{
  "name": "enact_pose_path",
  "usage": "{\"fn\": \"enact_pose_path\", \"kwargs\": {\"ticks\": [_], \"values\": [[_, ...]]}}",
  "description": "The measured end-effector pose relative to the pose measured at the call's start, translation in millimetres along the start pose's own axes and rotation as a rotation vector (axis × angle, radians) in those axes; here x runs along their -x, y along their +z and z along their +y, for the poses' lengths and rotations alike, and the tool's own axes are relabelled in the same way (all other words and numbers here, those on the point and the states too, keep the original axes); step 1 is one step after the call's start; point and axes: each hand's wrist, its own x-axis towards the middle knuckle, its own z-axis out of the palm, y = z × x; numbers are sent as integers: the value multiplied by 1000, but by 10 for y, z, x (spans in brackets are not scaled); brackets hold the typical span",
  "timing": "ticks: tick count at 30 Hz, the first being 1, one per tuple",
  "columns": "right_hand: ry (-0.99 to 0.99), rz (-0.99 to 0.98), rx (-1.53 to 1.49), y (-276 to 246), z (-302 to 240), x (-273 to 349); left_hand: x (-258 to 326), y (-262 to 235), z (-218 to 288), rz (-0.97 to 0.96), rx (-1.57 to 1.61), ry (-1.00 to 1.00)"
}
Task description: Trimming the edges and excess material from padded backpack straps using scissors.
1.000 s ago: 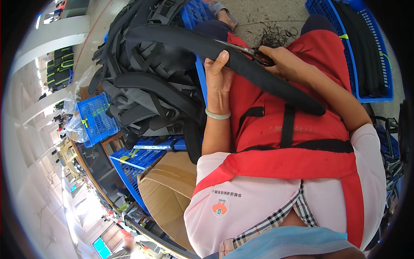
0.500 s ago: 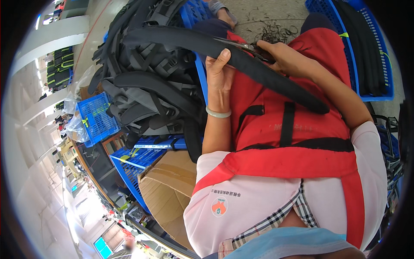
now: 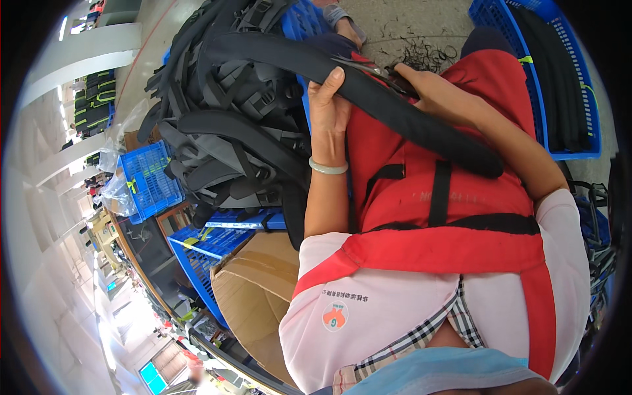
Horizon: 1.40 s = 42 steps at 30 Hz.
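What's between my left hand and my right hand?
In the head view, a stretch of the black padded strap spans from the left hand to the right hand, which holds scissors.

1. I take this for a garment or bag-making workshop: a big heap of black and grey padded backpack straps and webbing (image 3: 224,125) is piled at my left.
2. Blue slatted plastic crates (image 3: 153,179) stand about it, and another blue crate at my right (image 3: 566,99) is stacked with flat black fabric pieces.
3. Short black thread and fabric trimmings (image 3: 428,56) litter the grey concrete floor ahead.
4. A brown cardboard carton (image 3: 253,296) sits under the pile.
5. White pillars and beams (image 3: 85,49) of a large bright hall run off to the left, with more black goods stacked beside them.
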Motion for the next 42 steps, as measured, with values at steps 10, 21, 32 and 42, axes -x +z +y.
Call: {"fn": "enact_pose_path", "kwargs": {"ticks": [10, 21, 32, 42], "values": [[66, -71, 161, -60, -99, -145, 30, -12, -8, -17, 33, 3], [145, -83, 49, 15, -17, -92, -184, -140, 204, 42, 23, 18], [225, -298, 46, -232, -267, -271, -130, -111, 155, -6, 26, 44], [-6, -128, 147, -129, -91, -283, -125, -58, 120, -16, 22, 66]]}}
